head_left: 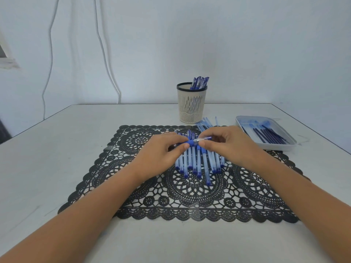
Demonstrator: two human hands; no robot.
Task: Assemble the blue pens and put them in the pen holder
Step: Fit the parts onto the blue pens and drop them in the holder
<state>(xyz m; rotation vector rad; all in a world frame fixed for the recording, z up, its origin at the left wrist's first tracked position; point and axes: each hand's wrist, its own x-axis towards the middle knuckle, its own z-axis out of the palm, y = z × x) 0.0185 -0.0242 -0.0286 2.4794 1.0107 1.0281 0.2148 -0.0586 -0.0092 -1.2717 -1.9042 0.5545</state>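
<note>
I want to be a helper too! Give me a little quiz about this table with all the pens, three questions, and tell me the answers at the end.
1. True or false: the pen holder is empty.
2. Where is the white tray? A) on the floor B) to the right of the pen holder C) on top of the pen holder
3. Fill the gap: the left hand and the right hand together hold one blue ___ above the lace mat.

Key: 1 false, blue pens stand in it. 2 B. 3 pen.
</note>
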